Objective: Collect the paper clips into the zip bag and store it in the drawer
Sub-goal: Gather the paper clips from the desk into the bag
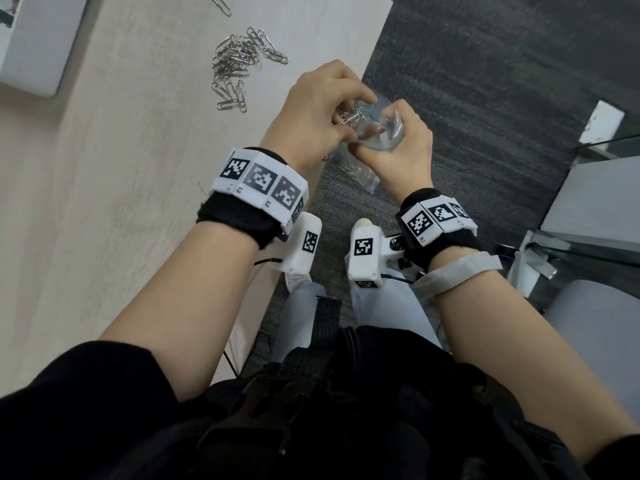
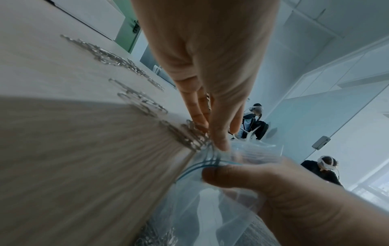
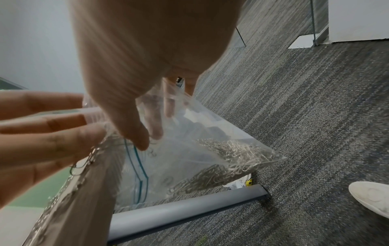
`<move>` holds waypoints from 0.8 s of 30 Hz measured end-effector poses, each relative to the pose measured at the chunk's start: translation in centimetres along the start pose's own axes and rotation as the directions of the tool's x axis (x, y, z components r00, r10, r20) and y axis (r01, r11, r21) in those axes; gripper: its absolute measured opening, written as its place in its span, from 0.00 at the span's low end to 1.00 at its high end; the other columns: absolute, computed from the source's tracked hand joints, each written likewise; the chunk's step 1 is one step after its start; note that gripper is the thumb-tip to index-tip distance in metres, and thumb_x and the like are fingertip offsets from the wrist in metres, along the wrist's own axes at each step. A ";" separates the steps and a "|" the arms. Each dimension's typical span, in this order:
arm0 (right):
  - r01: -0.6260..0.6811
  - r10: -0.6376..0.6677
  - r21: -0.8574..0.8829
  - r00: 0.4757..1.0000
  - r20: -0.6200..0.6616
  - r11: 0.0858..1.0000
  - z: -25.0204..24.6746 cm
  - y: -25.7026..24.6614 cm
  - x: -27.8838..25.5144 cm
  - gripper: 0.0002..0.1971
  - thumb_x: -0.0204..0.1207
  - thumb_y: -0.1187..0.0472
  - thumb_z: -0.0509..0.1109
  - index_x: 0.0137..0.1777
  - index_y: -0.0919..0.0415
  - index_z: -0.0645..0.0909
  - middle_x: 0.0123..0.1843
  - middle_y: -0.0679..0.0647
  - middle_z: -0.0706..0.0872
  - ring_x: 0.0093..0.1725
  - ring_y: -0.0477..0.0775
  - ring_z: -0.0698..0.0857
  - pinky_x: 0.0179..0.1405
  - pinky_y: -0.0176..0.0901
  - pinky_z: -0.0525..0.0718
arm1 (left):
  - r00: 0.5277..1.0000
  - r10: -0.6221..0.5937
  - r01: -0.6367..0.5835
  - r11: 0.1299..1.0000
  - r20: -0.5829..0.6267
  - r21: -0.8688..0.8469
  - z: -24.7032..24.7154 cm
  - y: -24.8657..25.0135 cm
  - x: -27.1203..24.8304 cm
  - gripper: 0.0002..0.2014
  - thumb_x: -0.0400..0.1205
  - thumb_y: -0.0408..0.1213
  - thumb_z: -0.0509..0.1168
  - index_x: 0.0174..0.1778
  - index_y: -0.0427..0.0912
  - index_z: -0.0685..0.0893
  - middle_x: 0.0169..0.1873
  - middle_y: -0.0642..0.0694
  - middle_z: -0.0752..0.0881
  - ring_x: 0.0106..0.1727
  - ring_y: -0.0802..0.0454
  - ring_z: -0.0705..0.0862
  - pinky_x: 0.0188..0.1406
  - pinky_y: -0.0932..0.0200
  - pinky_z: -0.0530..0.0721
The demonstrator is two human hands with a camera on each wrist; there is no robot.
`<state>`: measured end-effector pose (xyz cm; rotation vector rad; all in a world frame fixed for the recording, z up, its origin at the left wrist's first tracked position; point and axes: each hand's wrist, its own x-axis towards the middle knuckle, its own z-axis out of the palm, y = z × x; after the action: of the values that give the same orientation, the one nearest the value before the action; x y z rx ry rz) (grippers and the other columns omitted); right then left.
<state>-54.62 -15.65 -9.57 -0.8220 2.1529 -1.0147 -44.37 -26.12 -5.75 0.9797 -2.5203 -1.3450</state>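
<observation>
A clear zip bag [image 1: 382, 131] with a blue zip line hangs just off the table's right edge, and several paper clips [image 3: 231, 153] lie in its bottom. My right hand [image 1: 403, 140] pinches the bag's mouth and holds it open against the edge. My left hand [image 1: 346, 105] lies over a small bunch of clips [image 2: 195, 138] at the table edge, its fingers [image 3: 42, 133] straight and touching them right at the bag's mouth. A loose pile of clips [image 1: 235, 60] lies further back on the light wooden table [image 1: 121, 168].
A white box [image 1: 38, 43] sits at the table's far left corner. Grey carpet [image 1: 485, 98] lies right of the table. A grey rail [image 3: 189, 206] runs along the floor below the bag, and a white shoe [image 3: 372, 196] is beside it. Glass partitions [image 1: 606, 202] stand at right.
</observation>
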 end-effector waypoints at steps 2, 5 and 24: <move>0.005 -0.005 -0.013 1.000 -0.002 1.000 0.0 0.0 0.1 0.20 0.57 0.50 0.76 0.34 0.42 0.63 0.40 0.56 0.84 0.47 0.61 0.83 0.46 0.53 0.79 | 1.000 0.001 -0.001 1.000 0.004 -0.031 -0.1 0.1 -0.1 0.20 0.66 0.19 0.72 0.53 0.37 0.87 0.54 0.38 0.82 0.49 0.46 0.82 0.42 0.53 0.85; 0.011 -0.011 -0.025 1.000 0.000 1.000 0.1 0.2 0.2 0.20 0.57 0.50 0.76 0.34 0.42 0.63 0.42 0.60 0.87 0.47 0.62 0.83 0.48 0.55 0.81 | 1.000 0.014 -0.015 0.998 -0.010 -0.058 -0.3 0.1 -0.1 0.21 0.65 0.14 0.67 0.51 0.35 0.87 0.54 0.38 0.82 0.48 0.43 0.83 0.41 0.47 0.85; -0.019 0.019 0.006 1.000 0.018 1.000 0.5 0.9 0.2 0.20 0.55 0.43 0.77 0.34 0.42 0.67 0.42 0.60 0.87 0.47 0.61 0.86 0.50 0.62 0.84 | 0.979 -0.120 0.081 0.972 0.167 0.222 -2.7 -1.0 -1.6 0.46 0.58 0.43 0.83 0.74 0.54 0.71 0.62 0.43 0.71 0.50 0.59 0.66 0.50 0.67 0.68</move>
<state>-54.67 -15.58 -10.58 -0.8036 2.1381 -1.0000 -41.60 -27.45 -4.59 1.0845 -2.8353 -1.2592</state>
